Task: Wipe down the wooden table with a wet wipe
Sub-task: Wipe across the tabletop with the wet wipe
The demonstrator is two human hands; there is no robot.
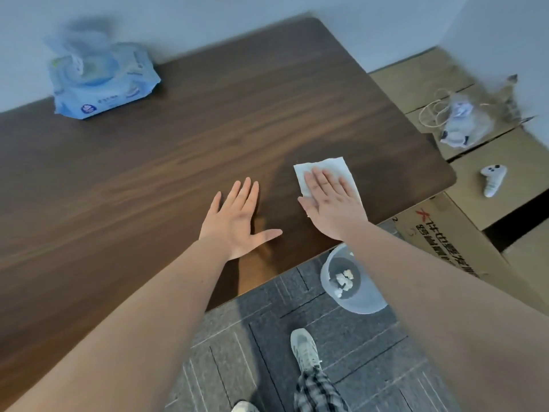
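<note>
Right hand [332,200] flat, grip released, pressing wet wipe [323,171] onto table [178,138]. Wipe looks thin, limp, light; palm pressure should steer it. Left hand [237,221] beside, fingers spread, empty.

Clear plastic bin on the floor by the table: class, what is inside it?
Inside the clear plastic bin lie a few crumpled white scraps on its bottom. The right forearm covers the bin's right part, so anything there is hidden.
</note>
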